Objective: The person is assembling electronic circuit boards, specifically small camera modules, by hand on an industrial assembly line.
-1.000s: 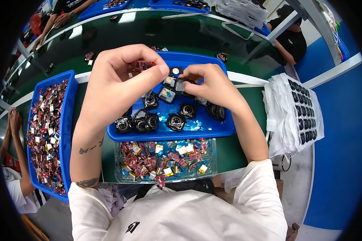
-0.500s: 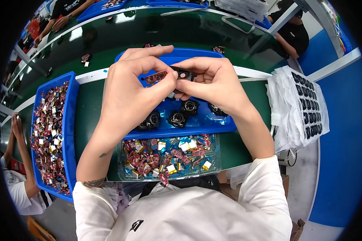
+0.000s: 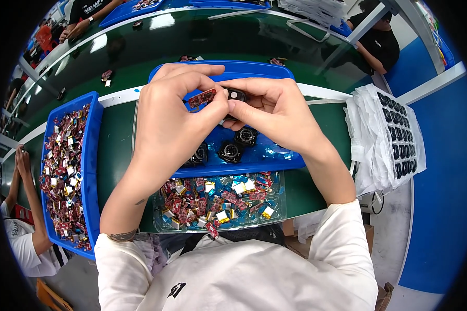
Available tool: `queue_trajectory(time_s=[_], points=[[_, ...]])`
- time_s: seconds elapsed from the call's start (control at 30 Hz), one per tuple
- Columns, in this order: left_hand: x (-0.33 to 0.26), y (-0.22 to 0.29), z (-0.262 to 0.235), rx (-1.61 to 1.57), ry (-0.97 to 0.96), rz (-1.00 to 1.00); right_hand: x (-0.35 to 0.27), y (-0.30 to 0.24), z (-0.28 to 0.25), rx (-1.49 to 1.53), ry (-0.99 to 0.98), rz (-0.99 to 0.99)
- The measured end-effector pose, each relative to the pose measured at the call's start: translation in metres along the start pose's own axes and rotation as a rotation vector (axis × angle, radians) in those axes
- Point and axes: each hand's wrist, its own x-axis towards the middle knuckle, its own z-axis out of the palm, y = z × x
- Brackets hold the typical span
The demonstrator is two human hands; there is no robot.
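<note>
"How are the hands?"

"The left hand (image 3: 174, 114) comes up from below, its back to us. One finger pokes out to the right, and the thumb and a bent finger pinch a small red circuit board (image 3: 202, 98). The right hand (image 3: 285, 114) leans in from the other side, with its thumb and curled fingers pinching a small black plastic case (image 3: 236, 96). The tips of both hands meet at the case."

"Where is that?"

"Up in the air, over a shallow blue plastic tray (image 3: 254, 167) on a shiny green table (image 3: 117, 140). Black round-faced gadgets (image 3: 230, 152) lie in the tray. Just below is a clear plastic tray (image 3: 279, 220) full of red boards and white bits."

"And the room?"

"A long blue bin (image 3: 91, 171) of parts is on the left. A white stack of sheets (image 3: 362, 140) is on the right. A person in a black shirt (image 3: 379, 49) is at the far right."

"Which way do the two pieces point?"

"The board's long side slants, up to the right. The case shows a pale round spot facing up; fingers hide its long way, so I can't tell."
</note>
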Motion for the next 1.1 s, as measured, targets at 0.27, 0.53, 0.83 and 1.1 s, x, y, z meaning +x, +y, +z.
queue_trajectory(time_s=[0.27,0.53,0.83,1.1], points=[[0.001,0.001,-0.001,0.066,0.046,0.121,0.003,0.005,-0.003,-0.019,0.098,-0.105],[0.004,0.01,-0.012,-0.001,-0.075,-0.066,0.006,0.006,-0.012,0.07,0.175,-0.153],[0.003,0.002,-0.008,-0.358,-0.131,-0.16,0.007,0.009,-0.01,0.056,0.242,-0.273],[0.001,-0.003,-0.003,-0.501,-0.113,-0.222,0.002,0.005,-0.001,-0.134,0.327,-0.316]])
